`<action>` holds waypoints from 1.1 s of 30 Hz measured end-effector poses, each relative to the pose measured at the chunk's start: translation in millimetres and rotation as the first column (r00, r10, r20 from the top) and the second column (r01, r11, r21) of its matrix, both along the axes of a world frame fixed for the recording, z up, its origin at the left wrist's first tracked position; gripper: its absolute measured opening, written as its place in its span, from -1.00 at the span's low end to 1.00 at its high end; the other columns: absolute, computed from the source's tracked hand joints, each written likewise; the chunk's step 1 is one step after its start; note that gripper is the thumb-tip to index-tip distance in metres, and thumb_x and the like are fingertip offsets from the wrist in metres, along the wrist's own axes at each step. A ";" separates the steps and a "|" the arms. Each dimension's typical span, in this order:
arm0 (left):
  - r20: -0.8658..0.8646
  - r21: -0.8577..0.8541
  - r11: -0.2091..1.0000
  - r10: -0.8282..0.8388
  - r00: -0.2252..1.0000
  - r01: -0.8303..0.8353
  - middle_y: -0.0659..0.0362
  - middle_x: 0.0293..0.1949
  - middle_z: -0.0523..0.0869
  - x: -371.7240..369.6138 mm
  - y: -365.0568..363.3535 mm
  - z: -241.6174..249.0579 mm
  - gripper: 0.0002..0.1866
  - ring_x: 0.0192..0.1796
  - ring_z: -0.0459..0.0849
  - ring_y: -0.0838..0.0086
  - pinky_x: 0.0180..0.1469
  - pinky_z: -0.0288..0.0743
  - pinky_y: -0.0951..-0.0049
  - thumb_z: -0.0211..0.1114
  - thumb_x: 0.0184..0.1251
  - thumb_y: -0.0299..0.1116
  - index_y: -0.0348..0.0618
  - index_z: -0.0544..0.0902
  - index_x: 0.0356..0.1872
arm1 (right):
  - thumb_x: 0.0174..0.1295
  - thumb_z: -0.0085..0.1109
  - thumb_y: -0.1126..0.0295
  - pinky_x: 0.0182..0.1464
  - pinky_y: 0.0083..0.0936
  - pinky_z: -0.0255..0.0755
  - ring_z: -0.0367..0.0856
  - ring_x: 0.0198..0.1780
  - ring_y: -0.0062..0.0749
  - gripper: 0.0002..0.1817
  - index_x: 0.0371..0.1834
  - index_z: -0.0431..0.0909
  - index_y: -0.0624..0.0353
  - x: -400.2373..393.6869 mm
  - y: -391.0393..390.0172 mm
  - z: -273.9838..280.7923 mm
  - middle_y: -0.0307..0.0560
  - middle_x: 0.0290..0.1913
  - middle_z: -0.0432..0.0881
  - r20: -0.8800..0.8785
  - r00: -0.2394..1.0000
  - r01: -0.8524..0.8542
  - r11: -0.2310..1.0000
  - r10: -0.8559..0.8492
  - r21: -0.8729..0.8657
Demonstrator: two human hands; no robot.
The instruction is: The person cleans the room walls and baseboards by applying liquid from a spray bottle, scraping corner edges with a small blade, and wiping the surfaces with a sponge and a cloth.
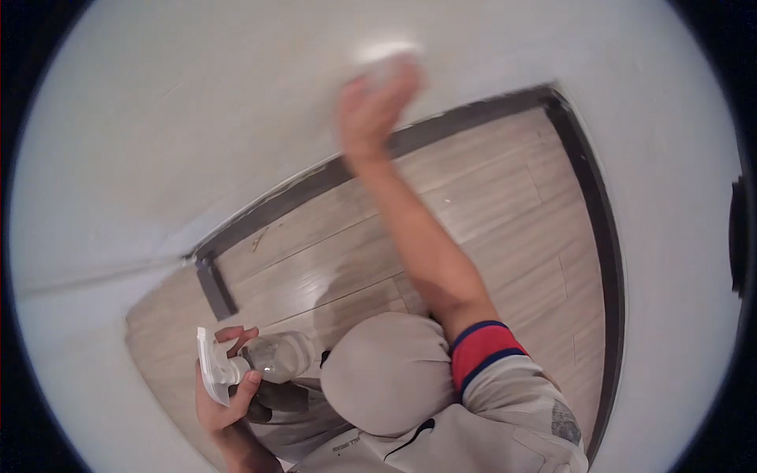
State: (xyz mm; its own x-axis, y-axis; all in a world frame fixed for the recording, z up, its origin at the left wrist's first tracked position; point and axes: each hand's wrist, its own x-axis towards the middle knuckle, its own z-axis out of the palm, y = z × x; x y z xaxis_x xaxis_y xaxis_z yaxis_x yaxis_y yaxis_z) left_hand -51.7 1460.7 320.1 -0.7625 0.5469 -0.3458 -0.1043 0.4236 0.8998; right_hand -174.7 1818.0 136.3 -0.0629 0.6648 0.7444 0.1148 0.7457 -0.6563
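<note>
A clear spray bottle with a white trigger head is in my left hand, low on the left. The fingers and thumb close around the neck below the trigger, and the bottle lies sideways in this view. My right arm reaches up and forward, and my right hand is at the pale wall, above the dark baseboard. Under its fingertips shows a small white pad-like thing, smeared by motion, so I cannot tell its exact kind.
Dark baseboard runs along the walls and meets in a corner at the upper right. A short dark baseboard piece stands at the left corner. Wood-look plank floor lies below; my bent knee is close in front.
</note>
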 end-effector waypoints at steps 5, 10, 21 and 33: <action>-0.050 0.002 0.998 -0.057 0.997 0.057 -0.07 0.15 0.51 -0.8 1.7 4.2 -0.34 0.29 0.56 0.11 0.31 0.41 0.18 0.44 0.16 -0.40 -0.50 0.37 0.23 | 0.11 0.24 0.44 0.36 0.10 0.16 0.35 0.23 0.22 -0.30 0.34 0.22 0.36 16.2 -40.2 -54.1 0.25 0.16 0.39 0.287 0.923 -0.329 0.911 0.255 0.249; 0.003 -0.012 0.991 -0.133 0.991 0.133 -0.04 0.24 0.40 -3.2 -4.3 -0.2 -0.34 0.35 0.48 0.09 0.30 0.38 0.23 0.34 0.22 -0.46 -0.42 0.28 0.31 | 0.35 -0.05 0.37 0.33 0.02 0.26 0.35 0.27 0.28 -0.48 0.27 0.21 0.54 33.5 60.5 -88.2 0.45 0.20 0.37 0.183 0.974 0.218 0.790 -0.136 -0.573; -0.263 -0.111 0.976 -0.211 0.941 0.188 -0.04 -0.12 0.75 -11.7 15.7 -0.8 -0.46 -0.11 0.78 0.16 -0.01 0.58 0.34 0.48 0.05 -0.24 -0.31 0.59 0.04 | 0.33 0.12 0.38 0.31 -0.04 0.27 0.36 0.25 0.25 -0.38 0.35 0.13 0.47 18.5 37.4 61.0 0.43 0.25 0.32 -0.142 0.989 -0.029 0.890 -0.040 -0.455; -0.313 -0.260 0.912 -0.391 0.865 0.318 0.00 -0.40 0.73 -24.2 -28.9 8.4 -0.44 -0.36 0.71 -0.02 -0.29 0.57 0.14 0.38 0.23 -0.07 -0.07 0.48 0.20 | 0.28 0.19 0.36 0.21 0.01 0.29 0.36 0.20 0.15 -0.44 0.35 0.34 0.21 -14.6 -16.4 111.8 0.27 0.16 0.39 0.009 1.000 -0.029 0.968 0.027 0.251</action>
